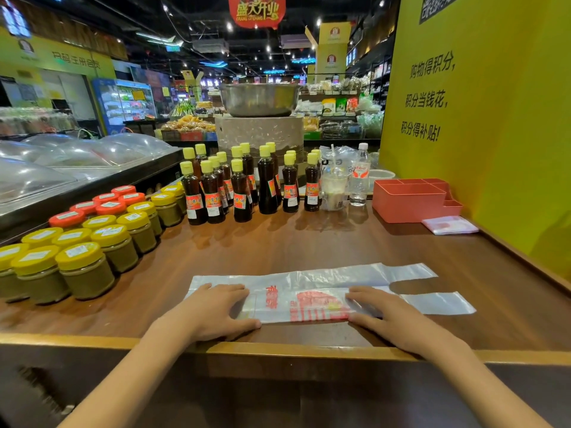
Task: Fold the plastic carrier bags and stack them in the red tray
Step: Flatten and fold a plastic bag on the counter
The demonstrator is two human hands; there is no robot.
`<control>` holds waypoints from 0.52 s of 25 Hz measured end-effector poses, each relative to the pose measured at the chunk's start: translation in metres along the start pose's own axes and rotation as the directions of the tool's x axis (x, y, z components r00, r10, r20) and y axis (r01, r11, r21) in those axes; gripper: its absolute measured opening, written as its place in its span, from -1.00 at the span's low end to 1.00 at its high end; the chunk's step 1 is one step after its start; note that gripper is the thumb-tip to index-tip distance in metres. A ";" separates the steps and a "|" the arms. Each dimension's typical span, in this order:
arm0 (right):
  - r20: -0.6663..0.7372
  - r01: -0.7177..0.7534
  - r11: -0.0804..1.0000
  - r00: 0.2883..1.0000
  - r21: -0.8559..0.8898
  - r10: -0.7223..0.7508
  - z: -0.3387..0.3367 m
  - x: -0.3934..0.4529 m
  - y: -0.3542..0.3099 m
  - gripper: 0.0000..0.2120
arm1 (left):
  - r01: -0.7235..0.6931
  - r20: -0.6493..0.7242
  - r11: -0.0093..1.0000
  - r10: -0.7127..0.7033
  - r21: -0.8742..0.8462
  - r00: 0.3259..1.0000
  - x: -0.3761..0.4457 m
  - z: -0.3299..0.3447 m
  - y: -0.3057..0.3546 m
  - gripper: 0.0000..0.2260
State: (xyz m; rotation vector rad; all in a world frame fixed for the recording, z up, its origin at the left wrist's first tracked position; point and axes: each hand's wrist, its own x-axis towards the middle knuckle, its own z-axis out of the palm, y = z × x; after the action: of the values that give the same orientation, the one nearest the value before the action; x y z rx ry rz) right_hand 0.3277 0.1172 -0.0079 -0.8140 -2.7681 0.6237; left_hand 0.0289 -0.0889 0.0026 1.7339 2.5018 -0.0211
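Bag: a thin, translucent white plastic carrier bag (309,291) lies flat near the front edge of the wooden counter (278,242), folded lengthwise into a narrow strip.
Long axis: it runs left to right across the view; the closed bottom points left, and the two handle loops (432,288) point right, splayed apart.
Print: red characters and a red block graphic sit mid-strip, between the hands.
Surface: glossy film with fine creases, slightly raised along the far edge.
Left hand (213,310): fingers straight and together, palm down, pressing the bag's left end flat; nothing is gripped.
Right hand (389,316): also flat, fingers extended leftward, pressing the bag just right of the print.
Red tray (408,200): a rigid, rectangular plastic tray with compartments stands at the far right, by the yellow wall (494,134).
Folded bag (449,225): a small flat square packet lies just beside the tray's near side.
Jars and bottles: yellow- and red-lidded jars (86,242) stand at left, dark bottles (241,186) behind.
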 end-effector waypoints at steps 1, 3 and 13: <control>-0.012 0.014 0.999 1.000 -0.037 -0.015 -0.001 0.000 -0.002 -0.50 | -0.020 0.011 1.000 0.020 0.004 1.000 -0.002 -0.002 -0.001 -0.19; -0.025 0.045 0.996 0.999 -0.077 -0.047 -0.002 -0.001 -0.009 -0.59 | -0.032 0.032 0.999 0.033 -0.005 0.999 -0.007 -0.006 0.000 -0.21; 0.022 0.034 0.986 0.999 -0.165 -0.031 -0.010 -0.005 -0.014 -0.35 | -0.007 0.043 0.988 0.014 -0.153 0.999 -0.022 -0.010 0.009 -0.60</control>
State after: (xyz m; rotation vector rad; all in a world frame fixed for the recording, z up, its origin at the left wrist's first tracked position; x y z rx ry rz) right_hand 0.3285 0.1074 0.0073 -0.7961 -2.8740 0.4023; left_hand 0.0441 -0.1061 0.0152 1.6681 2.3942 0.1292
